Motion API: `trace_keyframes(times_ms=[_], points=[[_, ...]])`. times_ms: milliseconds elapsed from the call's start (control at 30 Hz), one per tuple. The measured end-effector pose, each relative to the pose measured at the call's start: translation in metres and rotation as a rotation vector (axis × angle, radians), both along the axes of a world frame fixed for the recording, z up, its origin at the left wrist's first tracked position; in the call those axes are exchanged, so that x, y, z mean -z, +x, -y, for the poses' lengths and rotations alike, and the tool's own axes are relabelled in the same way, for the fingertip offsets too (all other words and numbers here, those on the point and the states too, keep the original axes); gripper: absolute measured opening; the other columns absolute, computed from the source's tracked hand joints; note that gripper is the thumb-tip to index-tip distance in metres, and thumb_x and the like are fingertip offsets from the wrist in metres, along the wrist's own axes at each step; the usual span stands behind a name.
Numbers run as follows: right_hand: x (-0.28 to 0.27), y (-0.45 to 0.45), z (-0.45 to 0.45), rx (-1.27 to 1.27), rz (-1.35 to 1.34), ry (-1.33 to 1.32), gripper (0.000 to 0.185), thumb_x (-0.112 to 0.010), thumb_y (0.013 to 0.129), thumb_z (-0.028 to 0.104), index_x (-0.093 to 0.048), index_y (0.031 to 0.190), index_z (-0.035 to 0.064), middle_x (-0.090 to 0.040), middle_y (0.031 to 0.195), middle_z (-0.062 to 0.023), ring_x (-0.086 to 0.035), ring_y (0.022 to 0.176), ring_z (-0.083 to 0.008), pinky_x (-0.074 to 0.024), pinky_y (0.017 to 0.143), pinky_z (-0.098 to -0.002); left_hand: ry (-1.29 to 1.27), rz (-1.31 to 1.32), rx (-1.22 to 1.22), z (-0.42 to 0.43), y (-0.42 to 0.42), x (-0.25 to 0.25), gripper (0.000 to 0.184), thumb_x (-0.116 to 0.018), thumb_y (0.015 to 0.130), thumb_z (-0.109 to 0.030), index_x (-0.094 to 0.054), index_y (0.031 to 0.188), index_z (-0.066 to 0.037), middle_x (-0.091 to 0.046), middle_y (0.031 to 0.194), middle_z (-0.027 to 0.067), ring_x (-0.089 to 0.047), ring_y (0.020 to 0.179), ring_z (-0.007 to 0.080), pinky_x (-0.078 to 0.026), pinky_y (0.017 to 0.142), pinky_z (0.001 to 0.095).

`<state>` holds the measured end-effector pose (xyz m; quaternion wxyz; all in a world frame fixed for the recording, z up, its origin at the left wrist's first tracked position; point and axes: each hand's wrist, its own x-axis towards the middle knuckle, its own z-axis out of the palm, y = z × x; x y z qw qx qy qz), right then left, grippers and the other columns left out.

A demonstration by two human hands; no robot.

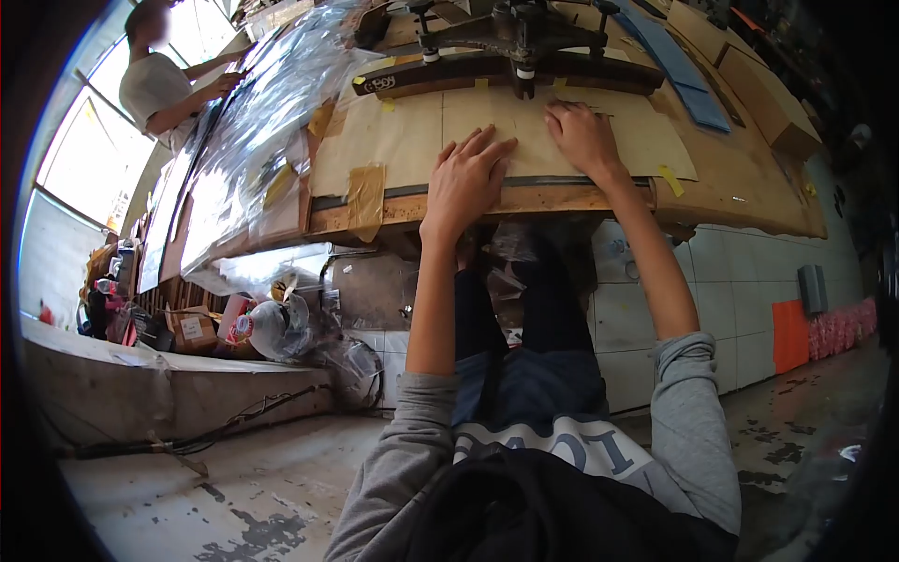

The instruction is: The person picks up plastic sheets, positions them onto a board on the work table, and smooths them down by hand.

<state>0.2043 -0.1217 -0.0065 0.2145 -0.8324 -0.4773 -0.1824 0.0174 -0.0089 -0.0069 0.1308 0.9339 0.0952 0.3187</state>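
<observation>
My left hand [465, 180] rests with fingers spread on the near part of a pale, flat sheet [384, 136], beside a thin line that runs across it. Farther up the same sheet lies my right hand [584, 139], palm down, its fingers a little bent and just short of a dark metal press frame [524, 39]. A long dark bar [599, 75] of that frame crosses the sheet's far part. Neither hand grips anything. Brown tape [366, 201] hangs over the table's front edge at the left, and yellow tape [671, 181] sits at the sheet's right corner.
Clear plastic film [257, 140] covers the table's left part, where another person [161, 89] stands. Blue strips [679, 70] and a cardboard box [768, 98] lie at the right. Below left are a large plastic bottle [272, 323] and a low ledge [215, 393].
</observation>
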Motion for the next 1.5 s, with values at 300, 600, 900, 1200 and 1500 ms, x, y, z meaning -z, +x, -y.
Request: trace_keyframes(times_ms=[300,600,900,1200,1500], points=[[0.014,-0.014,0.015,-0.074,-0.070,0.256,0.029,-0.059,0.087,0.023,-0.066,0.106,0.0031,-0.066,0.105,-0.0165,-0.060,0.100,-0.0352,-0.0467,0.089,-0.0415,-0.010,0.011,-0.002,0.002,-0.002,0.005,0.029,-0.052,0.090,-0.022,-0.064,0.116,-0.019,-0.057,0.128,0.0127,-0.050,0.123,0.0265,-0.035,0.104,0.0430],[0.010,-0.033,0.036,-0.027,-0.181,0.290,0.028,-0.060,0.086,0.021,-0.068,0.105,0.0024,-0.063,0.117,-0.0145,-0.057,0.113,-0.0293,-0.0444,0.097,-0.0376,-0.027,-0.085,-0.018,0.001,-0.004,0.001,0.033,-0.049,0.094,-0.026,-0.060,0.124,-0.022,-0.051,0.136,0.0093,-0.044,0.129,0.0260,-0.030,0.109,0.0423],[0.008,-0.034,0.036,-0.027,-0.177,0.271,0.028,-0.061,0.084,0.018,-0.068,0.106,0.0025,-0.063,0.117,-0.0141,-0.057,0.114,-0.0286,-0.0438,0.098,-0.0378,-0.028,-0.074,-0.005,0.000,-0.003,0.002,0.033,-0.049,0.093,-0.026,-0.060,0.124,-0.021,-0.052,0.135,0.0101,-0.045,0.128,0.0256,-0.030,0.109,0.0420],[0.010,-0.033,0.036,-0.033,-0.157,0.278,0.028,-0.062,0.083,0.018,-0.068,0.105,0.0022,-0.064,0.116,-0.0137,-0.058,0.113,-0.0284,-0.0439,0.098,-0.0380,-0.037,-0.109,-0.015,0.002,-0.006,-0.003,0.035,-0.048,0.093,-0.027,-0.058,0.126,-0.023,-0.050,0.137,0.0093,-0.044,0.128,0.0268,-0.029,0.109,0.0417],[0.010,-0.033,0.036,-0.038,-0.151,0.284,0.028,-0.062,0.083,0.019,-0.068,0.104,0.0023,-0.064,0.115,-0.0139,-0.058,0.112,-0.0287,-0.0439,0.098,-0.0382,-0.028,-0.103,-0.006,0.000,-0.005,-0.001,0.034,-0.047,0.094,-0.028,-0.058,0.127,-0.024,-0.049,0.138,0.0097,-0.044,0.129,0.0270,-0.029,0.109,0.0429]])
